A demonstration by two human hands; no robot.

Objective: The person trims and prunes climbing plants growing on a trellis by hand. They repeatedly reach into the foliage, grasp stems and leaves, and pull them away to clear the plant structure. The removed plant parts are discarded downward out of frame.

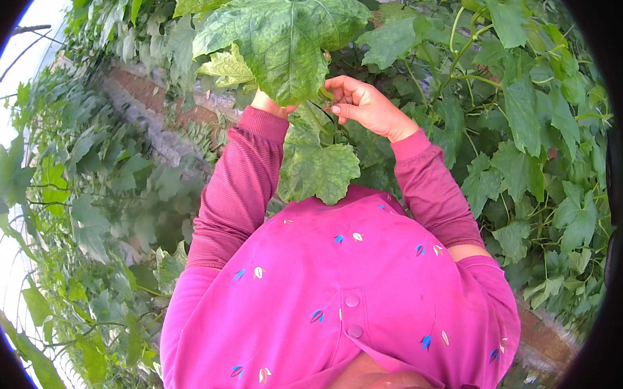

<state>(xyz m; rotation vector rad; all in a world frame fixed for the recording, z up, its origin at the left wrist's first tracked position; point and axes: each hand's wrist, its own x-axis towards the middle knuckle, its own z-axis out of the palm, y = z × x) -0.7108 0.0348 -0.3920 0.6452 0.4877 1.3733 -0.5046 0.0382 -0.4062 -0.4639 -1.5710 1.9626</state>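
A broad lobed green leaf of a climbing vine hangs in front of me and covers most of my left hand. Only the wrist side and a fingertip of that hand show below the leaf, so its grip is hidden. To the right of the leaf, my right hand has thumb and fingers pinched around a small, thin brownish plant bit, too small to name surely. A yellowish piece, perhaps a flower or stem, lies just by these fingertips. Below both hands hangs another vine leaf, close to my shirt.
Dense vines with curling stems rise close on my right. More foliage stands on the left. Between the rows run bare brown soil and a greyish sheet strip. A bright translucent wall lies at far left.
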